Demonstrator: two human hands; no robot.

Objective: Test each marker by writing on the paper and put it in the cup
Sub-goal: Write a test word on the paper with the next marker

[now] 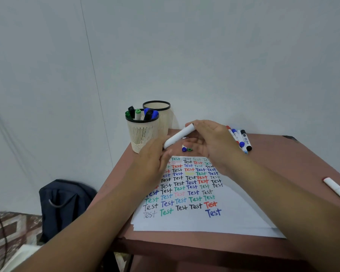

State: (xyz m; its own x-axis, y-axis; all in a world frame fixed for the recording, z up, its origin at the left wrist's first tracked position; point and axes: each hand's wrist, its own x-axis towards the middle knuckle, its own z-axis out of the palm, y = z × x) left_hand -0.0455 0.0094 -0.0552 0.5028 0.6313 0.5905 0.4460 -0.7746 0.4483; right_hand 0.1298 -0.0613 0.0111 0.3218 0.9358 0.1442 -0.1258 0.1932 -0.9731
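Marker (179, 137) first: held slanted in the air over the far end of the paper (185, 222), between both hands, just in front of the cup (142, 130). Right hand (210, 142) curled round the upper end, thumb on top. Left hand (157, 154) at the lower end, fingers apparently pinching the tip or cap there, though too blurry to say for sure.

Handling-wise, nothing scary. Looks light, stiff, smooth plastic, so a bit slippery if gripped only at the very end. Better to hold mid-barrel with thumb and two fingers for writing, then drop cap-up into the cup. Not fragile, but worth keeping an uncapped nib off the sleeve and the table (302, 154).

Room to move:
- Blank paper only along the near strip and right side, the rest already packed with "Test" words.
- Cup sitting right by the table's left edge and already fairly stuffed with markers, so go in gently from above, no shoving sideways. Second cup (157, 108) right behind it, seemingly empty.
- Loose caps (186, 149) lying just below the hands, easy to flick off.
- Bunch of untested markers (239, 140) off to the right near the wall, plus one white marker (338, 191) near the right edge, prone to rolling.
- Backpack (65, 205) on the floor to the left, well out of the way.
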